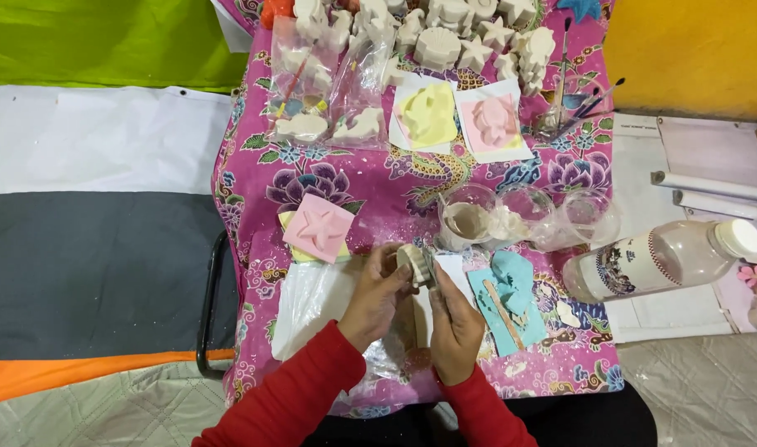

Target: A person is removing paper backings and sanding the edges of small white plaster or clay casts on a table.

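Observation:
My left hand (377, 296) grips a small white plaster figure (413, 263) above the near part of a table covered with a pink flowered cloth (378, 186). My right hand (454, 321) is closed around a thin tool whose tip touches the figure's right side; the tool is mostly hidden. Both sleeves are red. A white plastic sheet (312, 302) lies under my hands. Just right of them sits a light blue mould (511, 294) with a wooden stick (503, 313) across it.
A pink star mould (319, 228) lies to the left. Clear plastic cups (469, 217) stand behind my hands, one with grey liquid. A plastic bottle (660, 258) lies on its side at right. Yellow (428, 114) and pink (494, 122) moulds, bagged figures (329, 83) and several white casts (444, 33) fill the far end.

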